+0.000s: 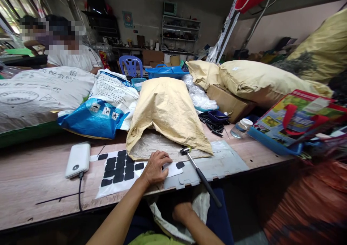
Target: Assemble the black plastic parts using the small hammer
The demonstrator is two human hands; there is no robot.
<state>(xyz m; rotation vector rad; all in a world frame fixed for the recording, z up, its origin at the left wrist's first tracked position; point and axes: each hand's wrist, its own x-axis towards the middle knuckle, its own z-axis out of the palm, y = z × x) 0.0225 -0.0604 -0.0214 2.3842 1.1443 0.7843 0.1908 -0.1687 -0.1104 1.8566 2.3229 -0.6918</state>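
My left hand [157, 167] rests palm down on a white backing sheet [101, 190] with several black rounded-square stickers [119, 169]. Its fingers are bent, with a gap between thumb and forefinger, and I see nothing held in them. A single black sticker [180, 165] lies just right of this hand. My right hand [182, 213] reaches down into a white woven sack [202, 201] at my lap; its fingers are hidden. A small hammer [202, 176] with a dark handle lies across a grey plastic sheet [227, 158], its handle jutting past the table edge.
A tan sack [165, 107] stands open toward me behind the left hand. At left are a white power bank [78, 160] with a cable and a blue-and-white sack [100, 107]. A lidded jar [240, 128] and a blue tray [273, 142] sit right. Two people sit at far left.
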